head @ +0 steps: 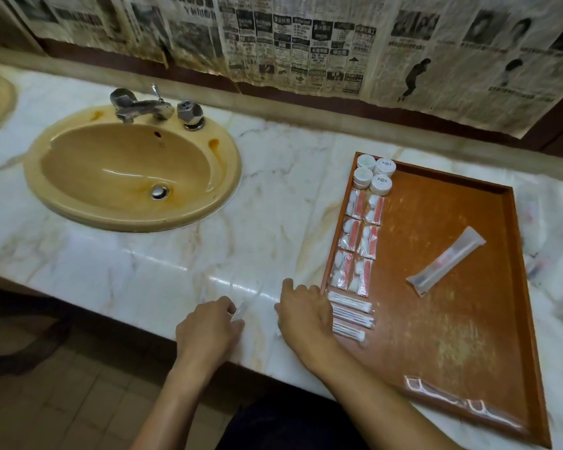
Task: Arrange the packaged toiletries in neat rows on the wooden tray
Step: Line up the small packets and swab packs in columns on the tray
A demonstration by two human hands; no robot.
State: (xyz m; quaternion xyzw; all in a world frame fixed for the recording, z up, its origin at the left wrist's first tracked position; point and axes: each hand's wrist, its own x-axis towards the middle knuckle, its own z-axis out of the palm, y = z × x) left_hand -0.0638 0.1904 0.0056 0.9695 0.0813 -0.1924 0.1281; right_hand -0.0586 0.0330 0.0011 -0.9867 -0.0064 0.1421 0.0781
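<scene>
Wooden tray (514,241) has packets (355,241) rowed along its left edge. My left hand (208,326) pinches a clear packet (241,311) on the marble surface (273,190); my right hand (306,313) rests loosely curled, empty, beside the cotton swabs (350,315). Next, I reckon, carry it onto the tray.

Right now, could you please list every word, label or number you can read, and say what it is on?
None can be quoted.
Newspaper sheets on the wall: dense print and headlines, too blurred to read.
Round white containers on the wooden tray: a small dark emblem on two lids, too small to read.

Yellow sink (62,203), tap (140,107), marble counter (273,177)
</scene>
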